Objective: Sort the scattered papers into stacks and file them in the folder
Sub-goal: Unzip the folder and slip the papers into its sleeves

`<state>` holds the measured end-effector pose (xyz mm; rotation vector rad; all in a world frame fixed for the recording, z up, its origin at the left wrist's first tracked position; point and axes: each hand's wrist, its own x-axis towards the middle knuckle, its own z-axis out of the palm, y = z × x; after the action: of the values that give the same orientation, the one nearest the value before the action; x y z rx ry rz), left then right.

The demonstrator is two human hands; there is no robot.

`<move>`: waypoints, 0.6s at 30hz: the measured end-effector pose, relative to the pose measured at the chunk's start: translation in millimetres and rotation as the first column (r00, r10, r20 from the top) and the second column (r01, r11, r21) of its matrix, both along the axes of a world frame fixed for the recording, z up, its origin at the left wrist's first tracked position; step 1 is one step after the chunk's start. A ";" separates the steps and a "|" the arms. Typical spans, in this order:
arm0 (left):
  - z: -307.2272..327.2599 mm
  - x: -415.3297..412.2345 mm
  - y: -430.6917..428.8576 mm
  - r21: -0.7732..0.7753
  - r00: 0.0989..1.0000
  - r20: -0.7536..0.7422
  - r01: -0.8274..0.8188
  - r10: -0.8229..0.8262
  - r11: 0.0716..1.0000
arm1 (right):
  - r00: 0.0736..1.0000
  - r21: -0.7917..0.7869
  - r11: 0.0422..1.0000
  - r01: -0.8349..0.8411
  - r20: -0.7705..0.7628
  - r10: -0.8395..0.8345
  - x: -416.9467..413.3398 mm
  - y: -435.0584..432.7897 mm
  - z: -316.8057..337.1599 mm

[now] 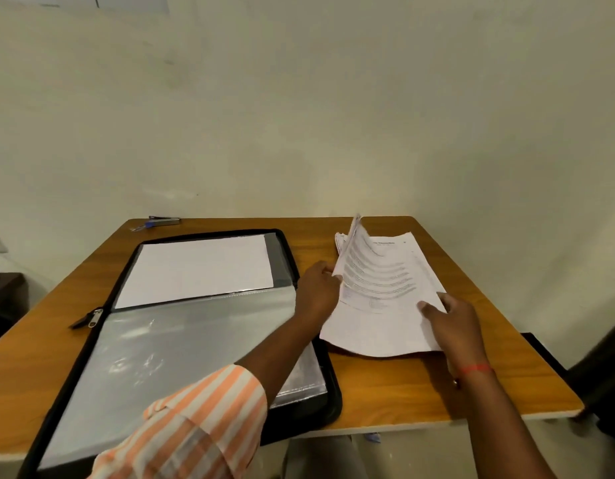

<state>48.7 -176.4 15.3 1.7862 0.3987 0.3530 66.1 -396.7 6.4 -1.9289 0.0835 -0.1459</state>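
A black zip folder lies open on the left half of the wooden table, with clear plastic sleeves in front and a white sheet tucked in the far sleeve. To its right lies a stack of printed papers. My left hand reaches across the folder and pinches the left edge of the top sheets, lifting them upright. My right hand rests on the stack's right side, fingers spread on the paper.
A stapler and a small blue item lie at the table's far left corner. The folder's zip pull hangs over its left edge. A wall stands right behind the table. Dark furniture sits at both sides.
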 end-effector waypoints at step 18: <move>43.0 -52.9 6.5 -0.043 0.856 0.512 0.106 -0.069 0.993 | 0.904 0.291 0.934 -0.207 0.421 0.069 -32.0 27.1 31.6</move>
<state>-4.2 -169.9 58.3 1.5594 -0.0498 0.7182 34.1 -369.6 38.0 -1.5276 -0.2935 -0.4075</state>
